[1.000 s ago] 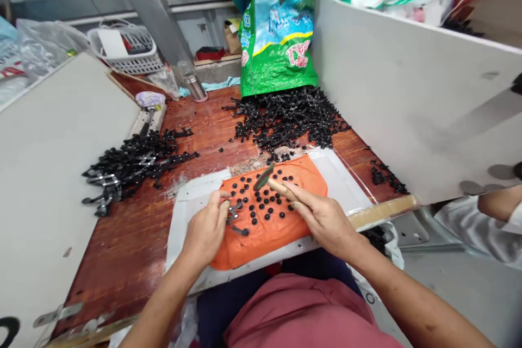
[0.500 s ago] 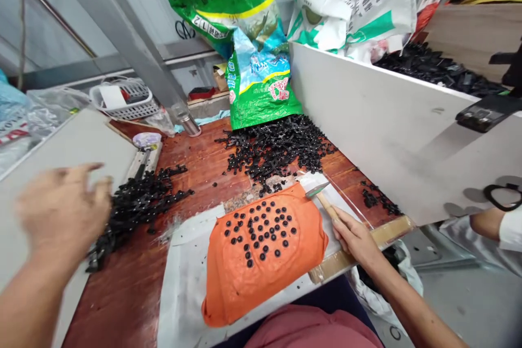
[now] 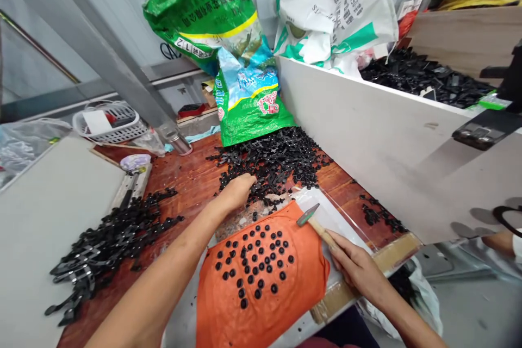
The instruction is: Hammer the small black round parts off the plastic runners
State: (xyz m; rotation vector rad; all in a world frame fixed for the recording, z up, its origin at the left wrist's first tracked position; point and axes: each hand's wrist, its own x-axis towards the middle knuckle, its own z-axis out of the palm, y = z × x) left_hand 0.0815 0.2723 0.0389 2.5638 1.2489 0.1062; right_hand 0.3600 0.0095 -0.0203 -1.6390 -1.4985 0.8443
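Observation:
My left hand (image 3: 238,190) reaches forward over the near edge of a heap of small black plastic parts (image 3: 281,157) on the wooden table; its fingers curl down into the pieces and what they hold is hidden. My right hand (image 3: 354,266) grips the wooden handle of a small hammer (image 3: 314,220), whose metal head rests at the right edge of an orange cloth (image 3: 261,288). Several black round caps (image 3: 255,263) lie scattered on that cloth.
A second pile of black strip-like parts (image 3: 110,244) lies at the left. Green and white sacks (image 3: 240,92) stand behind the heap. A white board wall (image 3: 387,136) runs along the right, a grey panel (image 3: 44,212) along the left. Another person's arm (image 3: 503,239) shows at far right.
My left hand swung from the left pile across to the far heap of black parts. My right hand drew the hammer off the cloth to its right edge. The view tilted upward.

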